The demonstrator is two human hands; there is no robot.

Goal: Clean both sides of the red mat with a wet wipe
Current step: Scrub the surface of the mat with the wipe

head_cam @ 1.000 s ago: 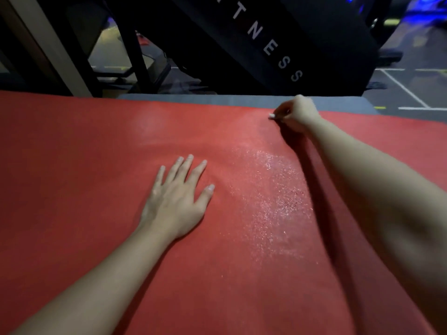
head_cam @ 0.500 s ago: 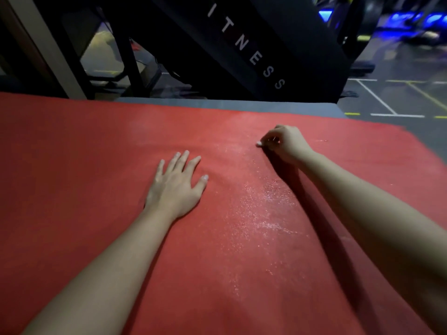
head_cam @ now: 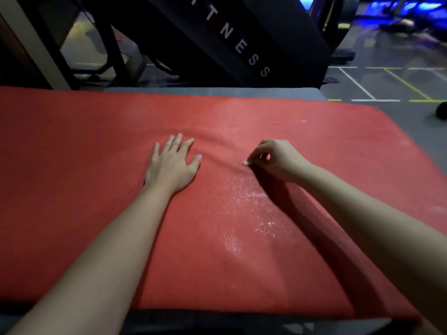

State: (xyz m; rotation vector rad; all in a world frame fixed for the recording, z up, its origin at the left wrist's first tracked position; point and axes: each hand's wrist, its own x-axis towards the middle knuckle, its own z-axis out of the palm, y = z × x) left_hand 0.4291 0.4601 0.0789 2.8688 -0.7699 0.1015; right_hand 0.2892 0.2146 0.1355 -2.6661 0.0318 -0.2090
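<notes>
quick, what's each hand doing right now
Left hand: open, flat on the red mat, holding nothing.
Right hand: closed; a white bit shows at the fingertips, cannot tell if it is the wipe.

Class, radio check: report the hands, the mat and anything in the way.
Left hand flat, open on red mat. Right hand curled, pinching something small and white, likely the wipe. Wet sheen mid-mat. Nothing lying on the mat.
</notes>
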